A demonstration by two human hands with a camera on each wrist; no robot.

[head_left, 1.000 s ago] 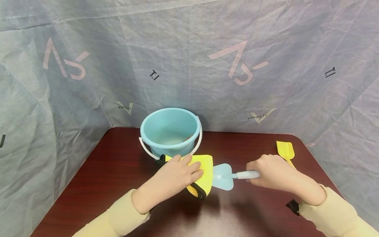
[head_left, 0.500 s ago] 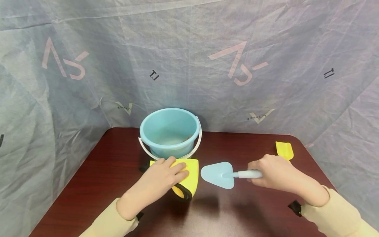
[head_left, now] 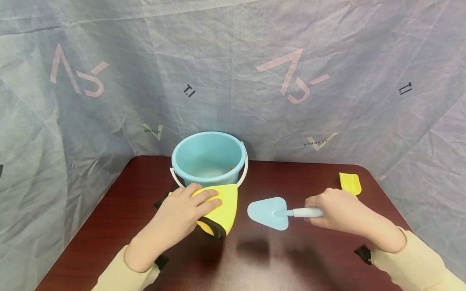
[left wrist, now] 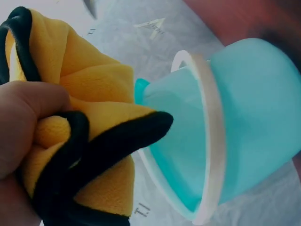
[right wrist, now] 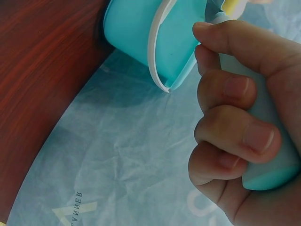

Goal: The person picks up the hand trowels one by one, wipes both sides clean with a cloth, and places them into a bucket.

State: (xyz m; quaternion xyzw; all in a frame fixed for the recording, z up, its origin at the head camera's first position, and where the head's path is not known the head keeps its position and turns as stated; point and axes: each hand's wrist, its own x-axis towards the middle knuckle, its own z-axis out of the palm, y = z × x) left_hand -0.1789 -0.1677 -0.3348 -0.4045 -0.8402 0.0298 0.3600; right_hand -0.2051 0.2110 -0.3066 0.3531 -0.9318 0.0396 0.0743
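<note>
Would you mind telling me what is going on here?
A person's left hand grips a soft, black-edged yellow cloth in front of a round, light blue bucket. Their right hand holds a light blue trowel by its pale handle, apart from the cloth. A yellow plastic shovel lies near the far right corner of the dark red-brown table.

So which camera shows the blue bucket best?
The head view, where the blue bucket shows its full rim and inside, though yellow cloth hides its lower front. The left wrist shows side and handle, cropped; the right, less, cut off above.
</note>
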